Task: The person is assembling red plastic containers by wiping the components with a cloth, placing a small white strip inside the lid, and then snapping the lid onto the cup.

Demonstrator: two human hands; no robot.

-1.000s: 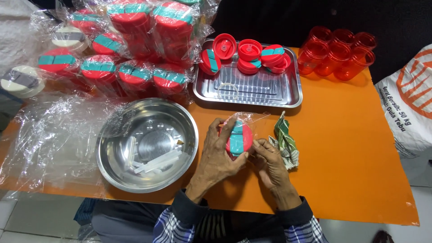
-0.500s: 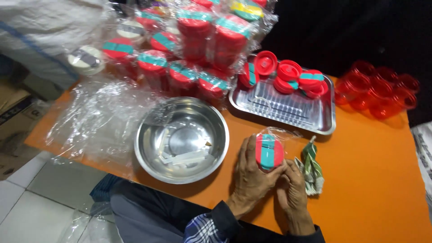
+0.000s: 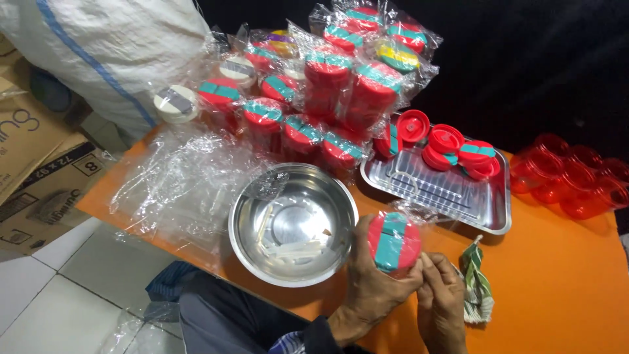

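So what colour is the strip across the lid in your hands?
Teal strip on a red lid, clearest in the head view.

Both forearms enter from the 6 o'clock edge and angle up toward 12 o'clock, wrists close together. The left hand (image 3: 373,288) is raised with its back toward the camera, fingers curled and its thumb up along the 9 o'clock side of what it grips. The right hand (image 3: 442,305) sits just beside it at 3 o'clock, slightly lower, knuckles up, its fingertips (image 3: 426,262) pinched toward 11 o'clock and touching the left hand's fingers. A dark sleeve cuff shows at the left wrist.
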